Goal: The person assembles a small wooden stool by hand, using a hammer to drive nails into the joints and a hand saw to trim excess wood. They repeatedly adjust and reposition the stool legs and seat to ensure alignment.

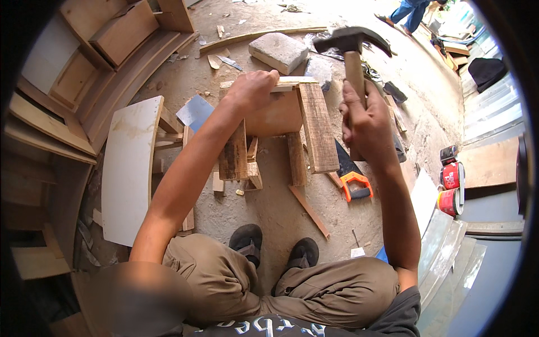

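Observation:
A small wooden frame (319,128) with thick, rough legs stands on the floor in front of my knees. My left hand (254,90) is closed over its far top edge, against a pale strip of wood; the fingertips are partly hidden. To the right of the frame, my right hand (368,123) grips a claw hammer (353,67) by its wooden handle. The hammer is raised upright, its dark metal head above the fist and apart from the wood.
On the floor right of the frame lies a handsaw (357,190) with an orange and black handle. A concrete block (278,52) sits beyond. White-faced board (130,168) and wooden cabinets (124,33) stand left. Cans (451,175) are at right; a person in jeans (411,16) is far right.

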Demonstrator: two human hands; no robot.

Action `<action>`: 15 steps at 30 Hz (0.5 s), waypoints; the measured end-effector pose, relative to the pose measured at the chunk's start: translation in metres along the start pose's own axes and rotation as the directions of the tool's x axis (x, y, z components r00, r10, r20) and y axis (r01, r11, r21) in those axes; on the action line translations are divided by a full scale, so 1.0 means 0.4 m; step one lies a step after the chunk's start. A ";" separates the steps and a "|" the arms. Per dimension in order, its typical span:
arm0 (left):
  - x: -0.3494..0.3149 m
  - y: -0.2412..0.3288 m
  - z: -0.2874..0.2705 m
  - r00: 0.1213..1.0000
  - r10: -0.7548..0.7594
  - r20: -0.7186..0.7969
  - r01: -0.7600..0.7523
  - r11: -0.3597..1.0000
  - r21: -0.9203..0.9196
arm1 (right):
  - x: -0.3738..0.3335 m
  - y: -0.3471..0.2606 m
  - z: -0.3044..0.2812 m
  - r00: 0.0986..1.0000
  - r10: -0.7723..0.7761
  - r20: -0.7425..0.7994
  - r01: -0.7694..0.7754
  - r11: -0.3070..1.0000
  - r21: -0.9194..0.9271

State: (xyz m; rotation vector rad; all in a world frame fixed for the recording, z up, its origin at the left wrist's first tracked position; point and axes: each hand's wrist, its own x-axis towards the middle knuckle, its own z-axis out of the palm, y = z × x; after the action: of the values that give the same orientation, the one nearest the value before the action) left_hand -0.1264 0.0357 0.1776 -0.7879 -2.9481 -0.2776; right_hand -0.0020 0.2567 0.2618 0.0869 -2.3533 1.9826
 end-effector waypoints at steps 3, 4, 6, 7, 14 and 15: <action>-0.001 -0.005 -0.005 1.000 0.015 -0.027 -0.015 1.000 -0.008 | 0.007 0.037 0.019 0.990 -0.136 0.038 0.139 0.887 -0.441; -0.002 -0.001 -0.010 1.000 0.018 -0.018 -0.018 1.000 -0.007 | 0.009 0.046 0.025 0.975 -0.215 0.060 0.211 0.803 -0.558; -0.007 0.007 -0.018 1.000 0.023 0.000 -0.023 1.000 -0.006 | 0.013 0.042 0.002 0.989 0.028 0.143 0.058 0.826 -0.561; -0.005 0.006 -0.017 0.999 0.031 -0.012 -0.031 1.000 -0.003 | 0.015 0.055 0.003 0.994 -0.014 0.112 0.073 0.832 -0.549; -0.004 -0.007 -0.006 0.999 0.040 -0.026 -0.040 0.999 -0.005 | 0.005 0.046 0.009 0.987 -0.039 0.156 0.125 0.799 -0.588; -0.006 -0.006 0.000 0.998 0.047 -0.035 -0.048 0.999 -0.004 | 0.012 0.053 0.001 0.969 -0.026 0.246 0.173 0.782 -0.599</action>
State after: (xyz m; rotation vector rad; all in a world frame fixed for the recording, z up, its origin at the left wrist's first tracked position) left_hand -0.1258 0.0324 0.1769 -0.8438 -2.8931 -0.2928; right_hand -0.0084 0.2598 0.2413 0.4100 -2.9401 1.1068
